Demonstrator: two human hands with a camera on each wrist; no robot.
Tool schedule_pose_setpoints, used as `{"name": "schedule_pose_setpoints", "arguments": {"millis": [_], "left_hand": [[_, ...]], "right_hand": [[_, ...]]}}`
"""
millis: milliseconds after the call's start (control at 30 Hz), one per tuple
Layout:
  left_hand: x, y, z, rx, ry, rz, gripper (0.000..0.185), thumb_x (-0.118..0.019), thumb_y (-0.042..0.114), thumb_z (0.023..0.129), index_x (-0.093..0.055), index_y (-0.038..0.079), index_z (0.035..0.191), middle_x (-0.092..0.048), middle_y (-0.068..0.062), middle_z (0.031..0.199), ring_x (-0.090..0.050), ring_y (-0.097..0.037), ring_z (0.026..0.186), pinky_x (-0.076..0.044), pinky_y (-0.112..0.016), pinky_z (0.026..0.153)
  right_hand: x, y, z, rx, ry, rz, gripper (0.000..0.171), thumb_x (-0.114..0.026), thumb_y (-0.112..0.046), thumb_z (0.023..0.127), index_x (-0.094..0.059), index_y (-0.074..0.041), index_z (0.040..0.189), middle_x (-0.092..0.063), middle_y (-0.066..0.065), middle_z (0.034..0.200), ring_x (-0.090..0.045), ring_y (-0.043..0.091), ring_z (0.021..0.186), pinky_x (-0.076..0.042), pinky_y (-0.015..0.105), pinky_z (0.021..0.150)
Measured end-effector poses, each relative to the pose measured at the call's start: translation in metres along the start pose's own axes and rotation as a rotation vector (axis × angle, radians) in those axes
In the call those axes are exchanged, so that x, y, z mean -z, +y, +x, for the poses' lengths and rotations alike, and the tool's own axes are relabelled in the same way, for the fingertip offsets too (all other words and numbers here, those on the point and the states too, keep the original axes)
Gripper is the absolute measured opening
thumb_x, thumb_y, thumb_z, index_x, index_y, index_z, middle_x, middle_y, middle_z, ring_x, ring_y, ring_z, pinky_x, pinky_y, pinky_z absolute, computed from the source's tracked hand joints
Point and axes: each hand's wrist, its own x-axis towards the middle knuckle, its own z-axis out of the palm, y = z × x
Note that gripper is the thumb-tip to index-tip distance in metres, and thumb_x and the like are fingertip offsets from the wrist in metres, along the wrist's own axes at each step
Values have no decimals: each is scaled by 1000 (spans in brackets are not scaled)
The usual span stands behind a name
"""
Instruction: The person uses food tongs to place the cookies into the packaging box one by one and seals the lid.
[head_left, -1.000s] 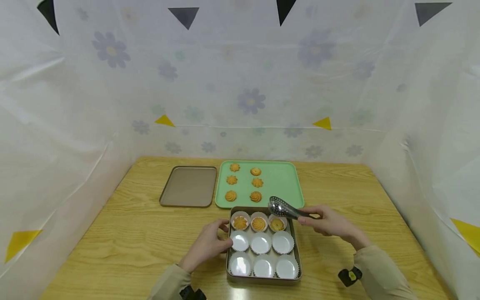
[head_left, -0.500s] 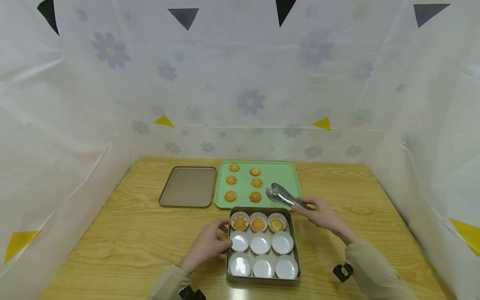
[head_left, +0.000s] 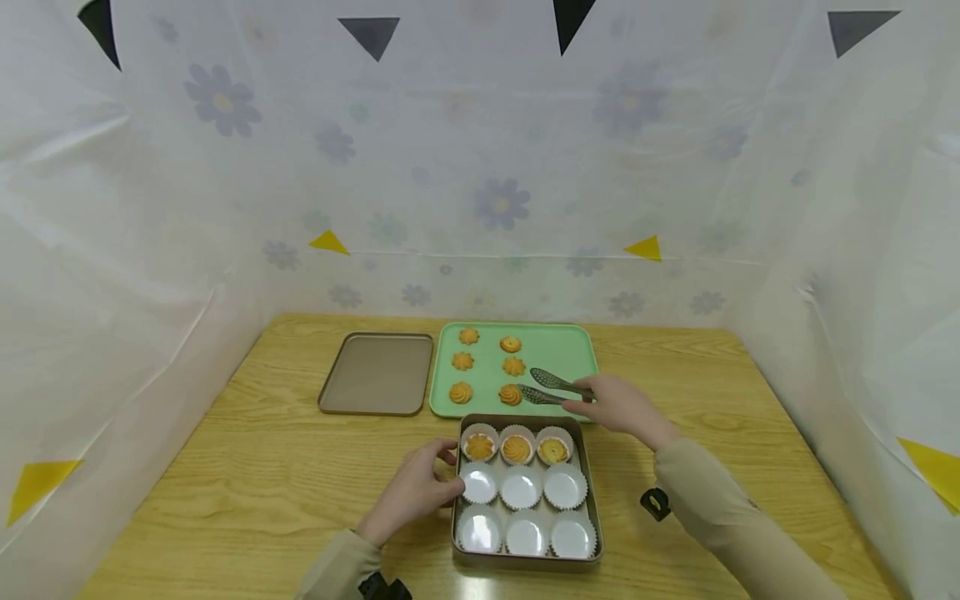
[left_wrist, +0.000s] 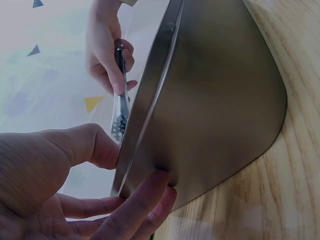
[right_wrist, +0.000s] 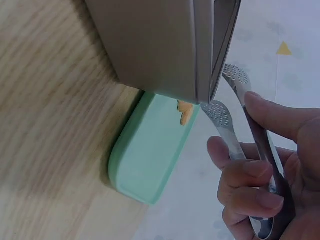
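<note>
Brown metal lid is lying on the bench at the left. The baking tin of 9 paper cups is being held at its left edge by the left hand, fingers curled. Tongs, spread around a cookie on the green tray, are being gripped by the right hand.

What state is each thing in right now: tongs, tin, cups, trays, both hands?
Tongs: open, tips beside a cookie.
Right hand: grips the tongs.
Left hand: holds the tin's left edge.
Tin: three cups filled, six empty.
Green tray: six cookies.
Brown tray: nothing on it.
</note>
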Motion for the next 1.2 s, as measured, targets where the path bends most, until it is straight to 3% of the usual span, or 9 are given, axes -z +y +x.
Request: {"name": "schedule_pose_setpoints", "arguments": {"millis": [100,200,400,667,867,1200], "left_hand": [[0,0,0,0,1,-2,66,-71,8,76,-51,-10,136,-66,-20,112,-66,-22,87,-56,-25,67],[0,0,0,6,2,-4,66,-71,8,76,-51,-9,137,-66,-20,113,-66,-22,87,-56,-25,67],[0,0,1,4,2,-16,66,-71,7,76,-52,-9,137,-66,-20,112,-67,-22,86,-57,-26,66],[-1,-3,1,-6,5,-10,65,-71,8,77,-51,-10,136,-67,-20,112,-67,-20,85,-56,-22,64],[-1,-3,1,-4,4,-7,65,-71,8,77,-51,-10,136,-67,-20,112,-67,-20,85,-56,-21,64],[-2,-4,2,3,7,-2,65,-71,8,77,-52,-9,136,-67,-20,112,-67,-20,85,-55,-22,64]], "right_hand": [[-1,-5,9,-14,-32,-37,31,-66,-30,96,-72,-2,108,-56,0,70,-45,11,59,-36,27,54],[-1,-10,16,-24,-60,-72,22,-67,-30,95,-71,-9,93,-62,1,73,-49,12,60,-39,27,55],[-2,-14,26,-26,-88,-140,21,-67,-31,95,-70,-11,90,-66,2,80,-52,12,65,-40,27,57],[-7,-15,35,-5,-81,-222,28,-69,-33,94,-57,-16,76,-54,-2,72,-45,13,66,-34,28,56],[-10,-17,39,3,-106,-201,41,-69,-33,94,-43,-19,66,-38,-5,63,-36,11,59,-30,26,54],[-17,-17,47,5,-106,-200,38,-69,-35,94,-47,-17,69,-43,-5,65,-38,10,58,-33,25,53]]}}
